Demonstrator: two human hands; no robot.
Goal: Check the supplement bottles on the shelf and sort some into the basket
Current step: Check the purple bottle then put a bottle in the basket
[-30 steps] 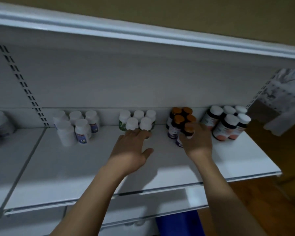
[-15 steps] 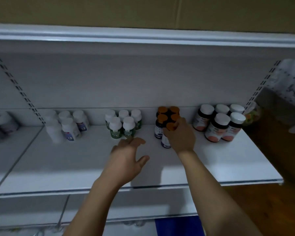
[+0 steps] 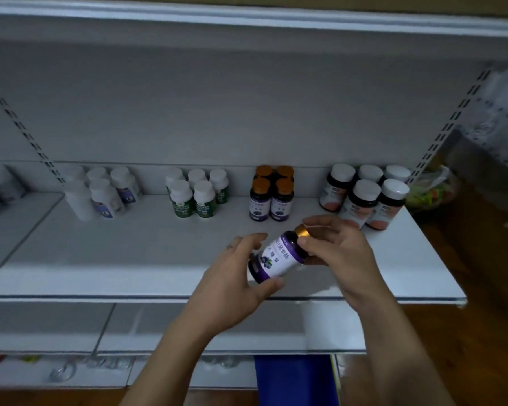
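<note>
Over the front of the white shelf [image 3: 129, 259], my left hand [image 3: 232, 284] curls its fingers round the base of the purple bottle [image 3: 276, 259] and my right hand [image 3: 339, 250] pinches its neck. The long axis is tilted, with the gold cap [image 3: 302, 230] up-right, nearest the right fingers.

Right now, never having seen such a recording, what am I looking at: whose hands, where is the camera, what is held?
There is no machine: a person wears one camera on the head, looking down at two bare hands. The left hand and right hand together hold a tilted purple-labelled bottle with a gold cap above a white shelf. At its back stand four groups of bottles: white ones, green-labelled ones, orange-capped ones and dark white-capped ones.
</note>
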